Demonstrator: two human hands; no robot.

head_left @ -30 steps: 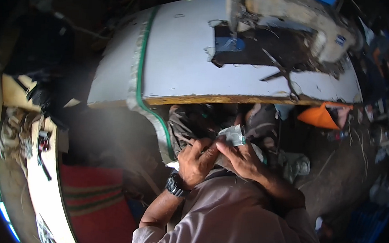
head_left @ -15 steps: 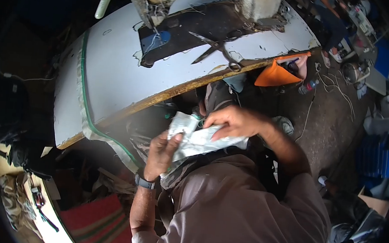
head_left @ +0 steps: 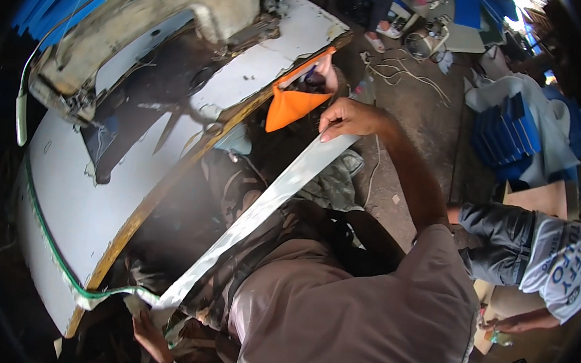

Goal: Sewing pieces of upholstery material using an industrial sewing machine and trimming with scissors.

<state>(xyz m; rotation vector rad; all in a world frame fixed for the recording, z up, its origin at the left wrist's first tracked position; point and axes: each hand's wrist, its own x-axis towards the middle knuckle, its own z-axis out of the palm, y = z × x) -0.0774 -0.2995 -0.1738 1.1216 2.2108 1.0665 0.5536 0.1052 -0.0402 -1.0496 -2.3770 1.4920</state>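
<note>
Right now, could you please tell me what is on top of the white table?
A sewing machine, scissors and a green-edged strip; the machine hides part of the tabletop behind it.

harsh light glared at two o'clock, while shadow dimmed the left hand at seven. the white strip shone pale at center. a smoky haze blurred detail toward eight, the white tabletop bowed with fisheye distortion at nine, and black vignetting darkened every corner.
</note>
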